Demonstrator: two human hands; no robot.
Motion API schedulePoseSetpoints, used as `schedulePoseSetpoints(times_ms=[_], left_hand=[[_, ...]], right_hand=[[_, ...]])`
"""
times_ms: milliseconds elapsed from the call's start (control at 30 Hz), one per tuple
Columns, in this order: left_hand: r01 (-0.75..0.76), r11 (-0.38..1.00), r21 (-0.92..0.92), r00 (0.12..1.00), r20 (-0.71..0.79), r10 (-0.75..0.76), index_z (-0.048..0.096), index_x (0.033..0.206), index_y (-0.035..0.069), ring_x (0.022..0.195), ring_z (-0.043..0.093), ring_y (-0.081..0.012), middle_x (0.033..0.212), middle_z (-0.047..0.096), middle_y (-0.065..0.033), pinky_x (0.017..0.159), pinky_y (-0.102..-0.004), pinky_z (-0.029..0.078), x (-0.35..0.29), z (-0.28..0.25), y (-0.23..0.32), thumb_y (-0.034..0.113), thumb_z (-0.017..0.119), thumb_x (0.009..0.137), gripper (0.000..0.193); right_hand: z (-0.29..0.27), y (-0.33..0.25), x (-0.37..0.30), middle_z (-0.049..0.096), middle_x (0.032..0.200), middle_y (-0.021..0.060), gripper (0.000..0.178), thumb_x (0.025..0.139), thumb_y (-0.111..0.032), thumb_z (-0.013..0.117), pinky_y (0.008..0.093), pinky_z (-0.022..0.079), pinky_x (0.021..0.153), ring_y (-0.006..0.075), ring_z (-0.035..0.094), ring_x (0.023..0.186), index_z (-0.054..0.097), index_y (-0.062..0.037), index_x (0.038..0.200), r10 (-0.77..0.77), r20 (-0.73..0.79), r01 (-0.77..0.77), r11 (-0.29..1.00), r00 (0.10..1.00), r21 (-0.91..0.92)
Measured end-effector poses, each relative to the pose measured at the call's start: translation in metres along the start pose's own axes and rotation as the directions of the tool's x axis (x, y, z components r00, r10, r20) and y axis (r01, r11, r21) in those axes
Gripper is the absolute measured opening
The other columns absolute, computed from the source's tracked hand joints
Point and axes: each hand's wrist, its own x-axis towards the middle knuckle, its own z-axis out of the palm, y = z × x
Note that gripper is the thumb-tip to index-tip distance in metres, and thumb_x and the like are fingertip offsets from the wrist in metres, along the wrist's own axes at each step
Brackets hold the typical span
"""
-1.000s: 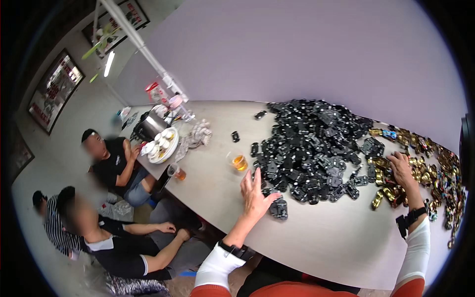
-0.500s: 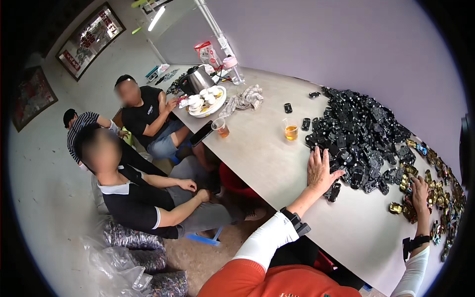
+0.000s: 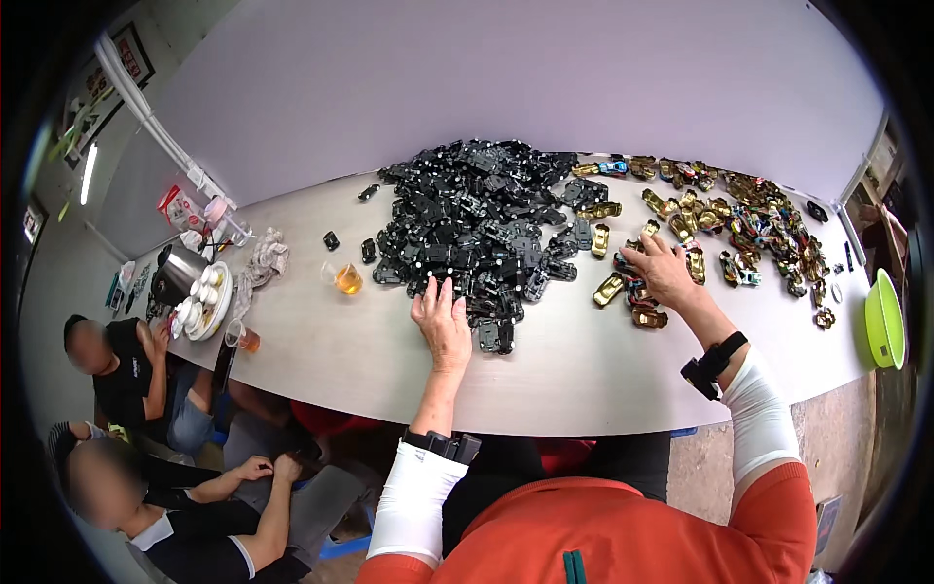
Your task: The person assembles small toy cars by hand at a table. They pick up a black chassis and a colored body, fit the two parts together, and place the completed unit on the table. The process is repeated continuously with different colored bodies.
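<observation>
A big heap of black toy car bases (image 3: 467, 209) covers the middle of the table. My left hand (image 3: 445, 331) rests at the heap's near edge, fingers stretched out and apart, the tips touching the black pieces. To the right lie gold toy car bodies (image 3: 608, 289), loosely scattered. Over several of them is my right hand (image 3: 669, 277), its fingers spread and bent down onto the pieces; it partly hides those beneath. Farther right a denser pile of gold and coloured car bodies (image 3: 769, 229) curves along the table's back and right.
Left of the heap stand a plastic cup of amber drink (image 3: 347, 279) and a few stray black pieces (image 3: 331, 240). Beyond are a crumpled cloth (image 3: 263, 258), a tray of small cups (image 3: 222, 307) and a kettle (image 3: 177, 271). A green basin (image 3: 883, 321) is at the right edge. Two people sit at left.
My view has swung to the right, so the table and heap appear farther left and the green basin has come in. Both hands stay at their piles; the left one's fingers are closer together.
</observation>
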Motion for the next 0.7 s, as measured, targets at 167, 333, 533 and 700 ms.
schedulePoseSetpoints(times_ms=[167,333,533,700], left_hand=[[-0.058,0.995,-0.08,0.998,0.021,0.06,0.058,0.107,0.002,0.102,0.039,-0.0304,0.105,0.052,-0.0126,0.09,-0.0409,0.034,-0.042,-0.044,0.015,0.009,0.07,0.07,0.04],[-0.077,0.993,-0.086,0.989,0.118,0.087,0.058,0.107,0.002,0.091,0.045,-0.0275,0.092,0.053,-0.0086,0.082,-0.0391,0.038,-0.06,-0.04,0.044,0.007,0.076,0.06,0.05],[-0.077,0.997,0.004,0.983,0.166,0.075,0.066,0.099,0.01,0.093,0.045,-0.0255,0.092,0.053,-0.0051,0.081,-0.0387,0.037,-0.058,-0.04,0.044,0.01,0.073,0.064,0.035],[-0.102,0.989,0.107,0.993,-0.044,0.107,0.064,0.103,0.008,0.091,0.047,-0.0213,0.096,0.053,-0.0067,0.078,-0.0358,0.04,-0.062,-0.045,0.042,0.011,0.072,0.068,0.035]], right_hand=[[-0.015,-0.073,-0.014,0.06,0.099,0.0174,0.029,0.077,-0.001,0.05,0.0376,0.048,0.073,0.0325,0.058,0.087,0.059,-0.0054,0.104,-0.039,-0.202,0.115,0.917,0.979,0.382],[0.015,-0.172,-0.012,0.057,0.056,0.0208,0.044,0.074,-0.039,0.068,0.0386,0.047,0.057,0.0329,0.059,0.055,0.064,0.0041,0.066,0.003,0.104,-0.077,0.689,0.995,0.721],[0.029,-0.185,-0.006,0.061,0.06,0.0173,0.024,0.067,-0.023,0.065,0.034,0.049,0.06,0.0255,0.062,0.058,0.065,0.0017,0.064,0.102,0.157,-0.187,0.55,0.982,0.814],[0.023,-0.156,-0.04,0.061,0.059,0.0131,0.014,0.068,-0.014,0.065,0.0312,0.048,0.056,0.0214,0.059,0.054,0.066,-0.0003,0.071,0.226,0.111,-0.188,0.353,0.968,0.917]])
